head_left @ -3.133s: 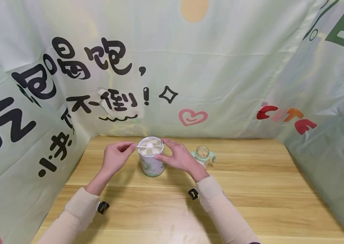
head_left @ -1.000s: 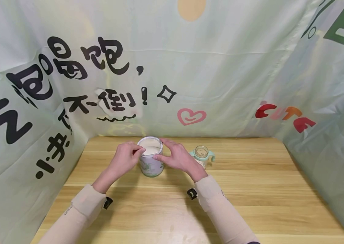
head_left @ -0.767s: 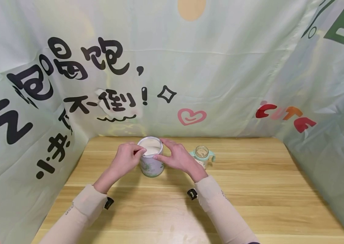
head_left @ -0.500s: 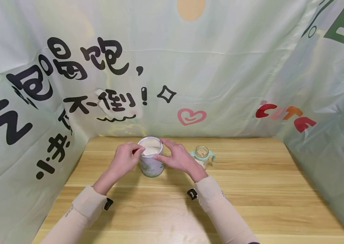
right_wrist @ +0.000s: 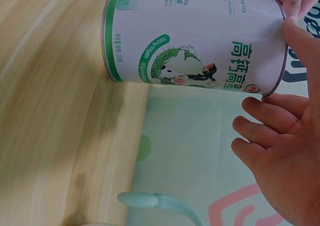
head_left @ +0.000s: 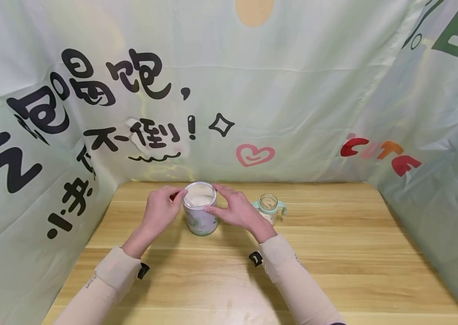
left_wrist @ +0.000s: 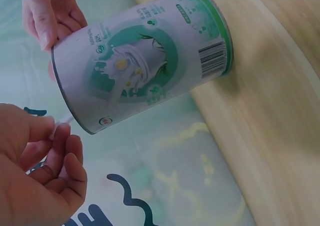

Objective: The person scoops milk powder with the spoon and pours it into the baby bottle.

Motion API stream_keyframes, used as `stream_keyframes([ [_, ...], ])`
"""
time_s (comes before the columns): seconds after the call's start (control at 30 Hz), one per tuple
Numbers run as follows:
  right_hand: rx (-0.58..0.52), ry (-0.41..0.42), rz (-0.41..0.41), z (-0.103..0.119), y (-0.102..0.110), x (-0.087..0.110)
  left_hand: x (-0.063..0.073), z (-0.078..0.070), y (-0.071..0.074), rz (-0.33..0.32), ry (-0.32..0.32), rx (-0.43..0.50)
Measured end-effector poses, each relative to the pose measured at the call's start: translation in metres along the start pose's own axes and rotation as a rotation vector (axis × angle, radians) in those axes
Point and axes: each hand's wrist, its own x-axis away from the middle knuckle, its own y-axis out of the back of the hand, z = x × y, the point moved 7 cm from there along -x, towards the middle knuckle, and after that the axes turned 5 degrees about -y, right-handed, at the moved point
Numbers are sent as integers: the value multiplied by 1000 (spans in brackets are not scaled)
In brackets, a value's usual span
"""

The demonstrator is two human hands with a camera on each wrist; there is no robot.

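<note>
A lilac-white milk powder can (head_left: 202, 222) stands open on the table, pale powder (head_left: 202, 198) inside. At its left rim my left hand (head_left: 160, 209) pinches the thin white handle of a scoop (left_wrist: 65, 119) between thumb and fingers; the scoop's bowl is not clearly visible. My right hand (head_left: 238, 208) holds the can by its right side, thumb at the near rim and fingers reaching round to the far side. Behind the right wrist stands a baby bottle (head_left: 268, 203) with mint-green handles and no lid; its lower part is partly hidden.
The wooden table (head_left: 334, 262) ends at a printed cloth backdrop (head_left: 293, 113), which also rises along both sides. Black wrist-camera mounts (head_left: 256, 258) stick out at the cuffs.
The scoop lay level across the can's mouth at first, then my left hand brought it over the powder. Now that hand has drawn back slightly left to the rim. The right hand stays put.
</note>
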Motion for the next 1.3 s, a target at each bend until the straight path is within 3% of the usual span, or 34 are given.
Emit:
stream_keyframes([
  [0.23,-2,-10,13,0,-1,-1,-3,6,11,-159,-2,85],
  [0.37,-2,-12,12,0,-1,-2,-4,11,15,-194,58,129],
  [0.5,0,-16,11,0,0,-2,-4,20,16,-174,196,204],
  [0.7,11,-4,6,1,-1,-2,1,46,10,-126,496,391],
  [0.9,18,4,8,1,-1,-1,8,62,5,-132,679,576],
  [1.07,20,3,12,1,-1,-1,11,65,1,-129,741,683],
  [1.3,9,6,7,1,1,0,8,62,-1,-125,736,745],
])
